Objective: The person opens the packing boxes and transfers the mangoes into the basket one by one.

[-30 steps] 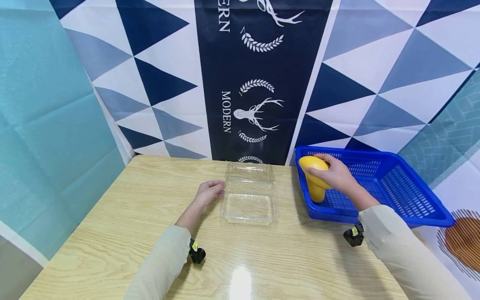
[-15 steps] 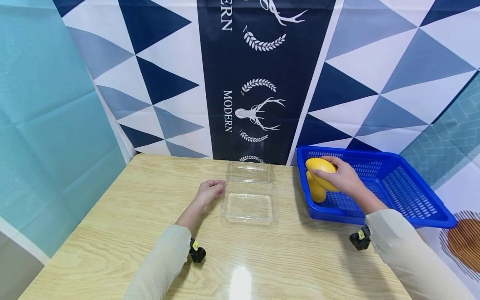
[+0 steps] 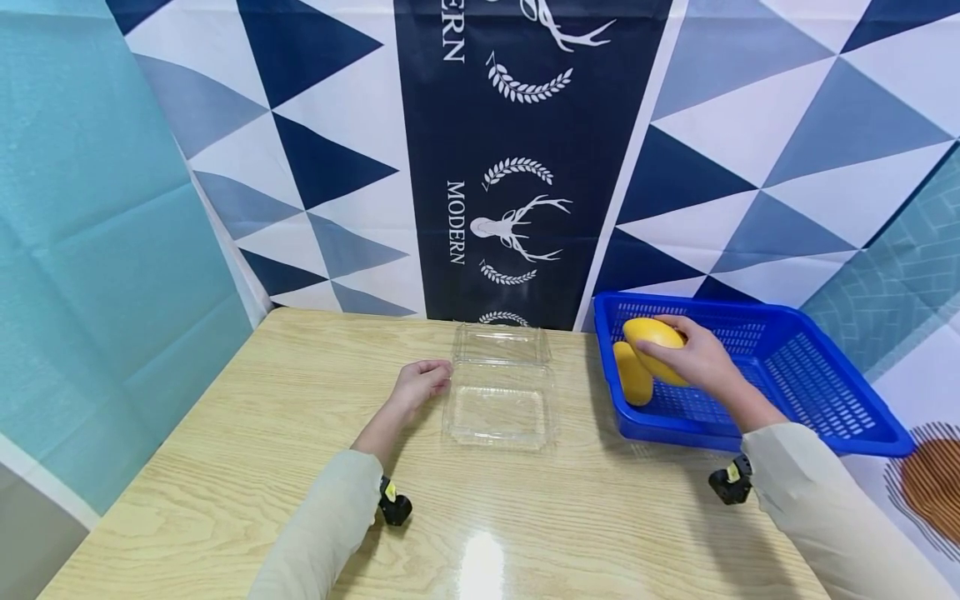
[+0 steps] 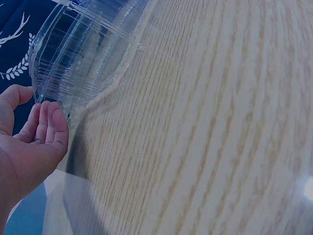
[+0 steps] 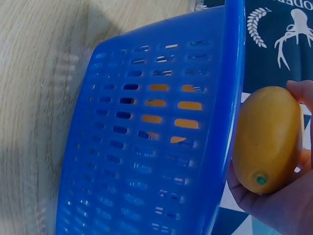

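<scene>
My right hand (image 3: 701,358) grips a yellow mango (image 3: 654,340), a smooth oval with a small green spot at one end in the right wrist view, just above the left part of the blue basket (image 3: 757,307). Below it, a second yellow fruit (image 3: 632,375) leans against the basket's inner left wall; orange patches of it show through the slots in the right wrist view. A clear plastic hinged container (image 3: 498,412) lies with its lid raised at mid-table. At its left edge, my left hand (image 3: 422,385) pinches the thin rim between thumb and fingertips (image 4: 57,115).
The blue basket has high slotted walls and stands at the right back of the wooden table (image 3: 315,467). A patterned cloth (image 3: 517,125) hangs right behind the table's back edge. A black wrist camera (image 3: 731,482) sits under each sleeve.
My right hand has drawn the mango rightward, away from the basket's left rim, uncovering more of the fruit beneath. The left hand and the container have stayed in place.
</scene>
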Demonstrator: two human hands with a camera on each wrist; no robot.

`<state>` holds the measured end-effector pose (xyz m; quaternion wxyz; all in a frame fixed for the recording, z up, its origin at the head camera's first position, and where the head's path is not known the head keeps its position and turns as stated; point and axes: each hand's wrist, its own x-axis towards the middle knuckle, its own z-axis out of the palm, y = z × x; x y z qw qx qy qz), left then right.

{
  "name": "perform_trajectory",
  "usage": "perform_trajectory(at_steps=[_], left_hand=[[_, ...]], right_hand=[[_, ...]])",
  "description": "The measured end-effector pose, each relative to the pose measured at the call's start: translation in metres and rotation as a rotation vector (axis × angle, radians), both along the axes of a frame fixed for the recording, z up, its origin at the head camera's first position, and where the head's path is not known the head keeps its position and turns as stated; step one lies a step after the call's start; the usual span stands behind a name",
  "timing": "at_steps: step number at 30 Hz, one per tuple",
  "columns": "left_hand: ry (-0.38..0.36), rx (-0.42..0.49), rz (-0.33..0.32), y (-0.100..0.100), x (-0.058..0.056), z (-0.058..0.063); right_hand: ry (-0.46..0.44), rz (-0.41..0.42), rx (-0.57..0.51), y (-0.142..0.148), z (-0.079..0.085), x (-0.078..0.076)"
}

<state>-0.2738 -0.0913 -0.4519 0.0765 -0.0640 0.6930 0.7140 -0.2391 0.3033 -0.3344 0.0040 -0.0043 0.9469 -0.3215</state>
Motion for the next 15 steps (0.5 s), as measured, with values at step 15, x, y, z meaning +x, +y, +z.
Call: perform_trajectory(at_steps=[15], left_hand=[[-0.004, 0.005, -0.005, -0.001, 0.0, 0.0]], right_hand=[[0.005, -0.018, 0.012, 0.012, -0.003, 0.001]])
